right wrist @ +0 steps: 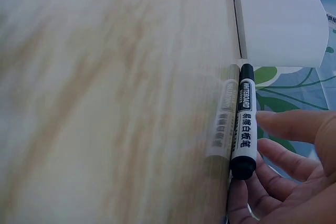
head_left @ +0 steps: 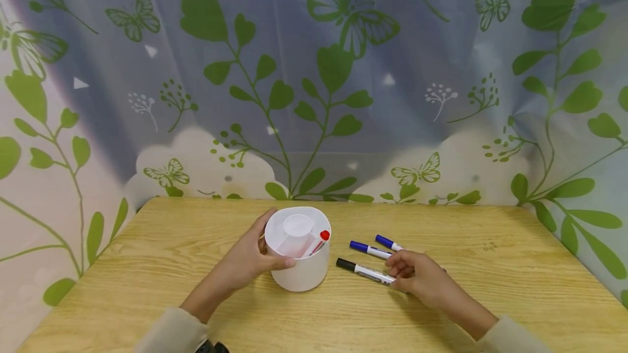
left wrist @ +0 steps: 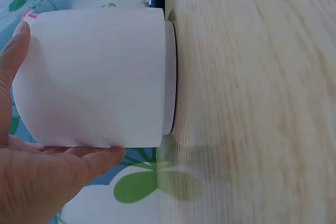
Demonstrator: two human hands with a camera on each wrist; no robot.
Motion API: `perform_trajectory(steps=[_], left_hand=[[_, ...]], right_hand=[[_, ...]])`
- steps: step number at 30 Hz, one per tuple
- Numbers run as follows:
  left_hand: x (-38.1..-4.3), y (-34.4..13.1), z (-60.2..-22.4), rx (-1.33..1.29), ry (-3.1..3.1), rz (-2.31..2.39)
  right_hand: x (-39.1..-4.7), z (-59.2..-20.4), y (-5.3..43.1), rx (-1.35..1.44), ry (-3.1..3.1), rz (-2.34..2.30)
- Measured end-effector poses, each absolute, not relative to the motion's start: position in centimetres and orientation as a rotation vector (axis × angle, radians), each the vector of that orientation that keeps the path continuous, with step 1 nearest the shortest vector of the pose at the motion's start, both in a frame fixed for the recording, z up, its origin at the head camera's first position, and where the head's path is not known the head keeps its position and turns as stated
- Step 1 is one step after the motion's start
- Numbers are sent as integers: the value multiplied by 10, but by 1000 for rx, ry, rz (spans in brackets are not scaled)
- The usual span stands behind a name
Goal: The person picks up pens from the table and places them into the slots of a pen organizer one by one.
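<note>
- Surface point(head_left: 147, 255) of pale wood is showing left of the arms, its far edge running along a leaf-patterned curtain point(head_left: 250, 140).
- Left hand point(head_left: 247, 257) is gripping an upright white container point(head_left: 301, 278), thumb lying along the near rim, fingers showing behind its left side.
- Inside, toward the container's right wall, a red-capped marker point(head_left: 320, 244) is leaning, cap uppermost.
- Right of the container, a black-capped marker point(head_left: 369, 273) is lying flat, its cap pointing left toward the container, near but not touching; its long axis is slanting from far left to near right.
- Just beyond, a middle blue marker point(head_left: 371, 250) and a farthest blue marker point(head_left: 389, 242) are lying similarly slanted.
- Right hand point(head_left: 424, 277), the nearer one, is bending around the black-capped marker's right end; whether fingertips are pinching it, I cannot tell.
- Farther right, more open wood is leaving side room before the right edge.
</note>
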State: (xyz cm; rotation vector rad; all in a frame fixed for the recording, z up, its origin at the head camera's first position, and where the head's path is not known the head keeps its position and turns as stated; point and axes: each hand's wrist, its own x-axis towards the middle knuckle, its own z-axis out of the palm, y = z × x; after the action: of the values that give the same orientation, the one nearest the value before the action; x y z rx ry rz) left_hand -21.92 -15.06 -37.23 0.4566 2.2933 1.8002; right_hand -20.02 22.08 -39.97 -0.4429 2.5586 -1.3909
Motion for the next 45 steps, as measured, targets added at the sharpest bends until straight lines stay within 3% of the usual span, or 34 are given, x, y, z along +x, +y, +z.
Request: perform_trajectory(steps=[23,45], left_hand=[[-212,-135,-373,349,2493,1728],[-212,-134,-374,336,2538,1706]], right_hand=[[-199,-407,218,-482,2667,-1297],[-196,-389,207,-76,2729,-1508]])
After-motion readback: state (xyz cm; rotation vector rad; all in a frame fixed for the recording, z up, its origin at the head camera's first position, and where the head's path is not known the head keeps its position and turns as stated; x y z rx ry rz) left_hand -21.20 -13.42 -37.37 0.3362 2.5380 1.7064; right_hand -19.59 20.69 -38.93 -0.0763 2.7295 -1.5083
